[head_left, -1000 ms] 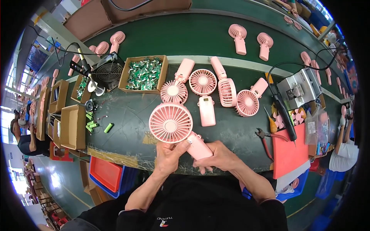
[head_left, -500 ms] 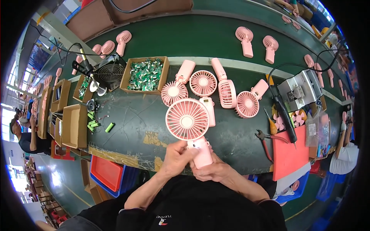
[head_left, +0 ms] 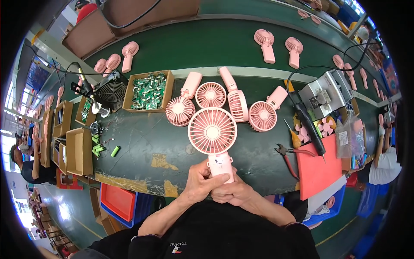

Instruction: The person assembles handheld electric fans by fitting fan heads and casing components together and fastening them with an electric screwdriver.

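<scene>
A pink handheld fan (head_left: 211,133) stands upright before me, its round grille facing me, with both hands at its handle. My left hand (head_left: 199,180) is closed round the handle's left side, the thumb lying across its lower front. My right hand (head_left: 234,191) wraps the bottom from the right, its fingers partly hidden. Just beyond, several more pink fans lie on the dark bench: one at the left (head_left: 180,111), one in the middle (head_left: 211,95) with its handle hidden behind the held fan, one turned sideways (head_left: 238,105), and one at the right (head_left: 262,116).
A cardboard box of green circuit boards (head_left: 169,93) stands far left, beside a black fume fan (head_left: 112,91). Green battery cells (head_left: 115,151) lie left. Rightward are cutters (head_left: 288,156), a black electric screwdriver (head_left: 309,129), a metal device (head_left: 325,95) and a red pad (head_left: 319,168).
The held fan has straightened, its handle swinging left under the grille. My left thumb has slid down from the handle's top to its lower front. The whole view has shifted slightly.
</scene>
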### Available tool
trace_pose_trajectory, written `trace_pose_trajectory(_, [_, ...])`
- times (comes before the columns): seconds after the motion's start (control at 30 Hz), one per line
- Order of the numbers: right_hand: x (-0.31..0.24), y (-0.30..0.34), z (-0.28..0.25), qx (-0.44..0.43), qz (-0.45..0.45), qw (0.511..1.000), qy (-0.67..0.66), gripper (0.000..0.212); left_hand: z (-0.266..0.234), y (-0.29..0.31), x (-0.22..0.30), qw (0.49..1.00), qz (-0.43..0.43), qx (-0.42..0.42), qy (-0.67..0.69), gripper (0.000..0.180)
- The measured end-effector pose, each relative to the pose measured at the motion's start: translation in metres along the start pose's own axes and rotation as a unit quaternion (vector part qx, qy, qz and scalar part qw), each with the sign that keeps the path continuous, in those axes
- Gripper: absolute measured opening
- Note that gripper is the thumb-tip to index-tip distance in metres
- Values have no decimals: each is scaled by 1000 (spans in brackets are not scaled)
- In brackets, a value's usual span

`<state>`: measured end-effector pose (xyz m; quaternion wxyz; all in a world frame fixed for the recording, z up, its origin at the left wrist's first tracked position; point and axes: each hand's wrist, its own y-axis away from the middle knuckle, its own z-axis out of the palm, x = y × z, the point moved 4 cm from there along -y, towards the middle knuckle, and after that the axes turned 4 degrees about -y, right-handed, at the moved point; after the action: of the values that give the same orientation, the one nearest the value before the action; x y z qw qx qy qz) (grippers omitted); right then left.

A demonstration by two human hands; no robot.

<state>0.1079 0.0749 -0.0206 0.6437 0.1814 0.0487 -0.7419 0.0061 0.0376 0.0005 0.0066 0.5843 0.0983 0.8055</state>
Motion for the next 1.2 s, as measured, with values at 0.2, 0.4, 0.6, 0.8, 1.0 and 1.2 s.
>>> trace_pose_trajectory(0.2, [-12,20,-28,142,-86,980,109,38,28,-25,10,999,-18,-14,-37,46])
trace_pose_trajectory(0.4, [-76,60,16,247,-235,673,656,50,55,-54,16,988,76,72,-112,41])
trace_pose_trajectory(0.6, [-200,149,-30,454,-266,327,785,34,38,-41,-18,995,-74,-23,60,18])
trace_pose_trajectory(0.8, [-236,165,-87,448,-121,333,821,46,43,-29,-18,987,-71,-73,124,40])
trace_pose_trajectory(1.0, [-256,171,-50,425,-246,405,771,42,33,-25,-14,986,-64,-60,141,45])
trace_pose_trajectory(1.2, [-292,166,-21,157,-505,817,230,48,31,-48,-4,985,-35,-37,167,36])
